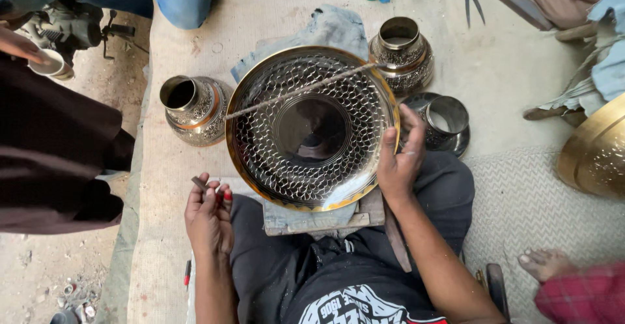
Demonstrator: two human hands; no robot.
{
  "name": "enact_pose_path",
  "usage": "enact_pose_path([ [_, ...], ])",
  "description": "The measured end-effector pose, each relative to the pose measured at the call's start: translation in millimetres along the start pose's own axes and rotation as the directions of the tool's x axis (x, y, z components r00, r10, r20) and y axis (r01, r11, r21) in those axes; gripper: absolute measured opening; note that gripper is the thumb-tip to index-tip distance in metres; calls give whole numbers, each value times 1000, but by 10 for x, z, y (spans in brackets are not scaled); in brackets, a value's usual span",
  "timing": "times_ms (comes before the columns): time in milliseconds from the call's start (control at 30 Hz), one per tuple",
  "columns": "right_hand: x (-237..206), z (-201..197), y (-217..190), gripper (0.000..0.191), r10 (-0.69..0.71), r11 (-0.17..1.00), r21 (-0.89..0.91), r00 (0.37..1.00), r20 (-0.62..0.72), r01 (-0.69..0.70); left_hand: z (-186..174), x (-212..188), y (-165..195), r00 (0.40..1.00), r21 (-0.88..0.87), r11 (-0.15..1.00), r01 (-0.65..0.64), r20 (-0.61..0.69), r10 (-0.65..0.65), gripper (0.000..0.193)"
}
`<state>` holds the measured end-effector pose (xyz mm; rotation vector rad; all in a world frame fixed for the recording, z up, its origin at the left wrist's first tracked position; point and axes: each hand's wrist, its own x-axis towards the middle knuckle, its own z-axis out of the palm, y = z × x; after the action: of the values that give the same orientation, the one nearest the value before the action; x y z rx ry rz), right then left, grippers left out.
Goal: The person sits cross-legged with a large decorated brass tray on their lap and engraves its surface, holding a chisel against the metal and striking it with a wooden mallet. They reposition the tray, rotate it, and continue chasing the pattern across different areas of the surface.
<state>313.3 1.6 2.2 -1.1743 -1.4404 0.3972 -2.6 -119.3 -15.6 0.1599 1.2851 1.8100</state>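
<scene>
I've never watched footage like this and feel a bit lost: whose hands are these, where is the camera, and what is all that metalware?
There is one picture, taken by a camera worn on the person's head, looking straight down at their lap and hands. No machine is involved, only bare hands. The right hand has its grip on the rim of a large round metal tray, patterned with a scale-like design, which rests on a wooden block over the person's legs. A thin rod lies across the tray. The left hand holds a small tool with a red part; its exact kind is hard to tell. On the mat stand two engraved metal pots, one left and one behind, plus a metal ring-shaped piece. Other people sit at the edges.
</scene>
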Motion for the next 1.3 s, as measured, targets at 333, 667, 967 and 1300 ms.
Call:
enact_pose_path([
  [333,-721,-702,407,27,423,867,-394,869,257,-306,589,-613,132,858,383,828,-409,470,206,29],
  [667,-1271,-670,581,65,609,758,-609,588,532,-233,1201,-261,-435,841,215,976,43,520,-152,53],
  [967,-1095,-1158,700,43,622,244,358,429,656,-901,1122,-75,-661,760,222,954,-201,650,9,64],
  [1300,-1919,-1128,651,47,567,307,432,528,633,-848,1197,-134,-706,657,408,709,-576,746,105,57],
])
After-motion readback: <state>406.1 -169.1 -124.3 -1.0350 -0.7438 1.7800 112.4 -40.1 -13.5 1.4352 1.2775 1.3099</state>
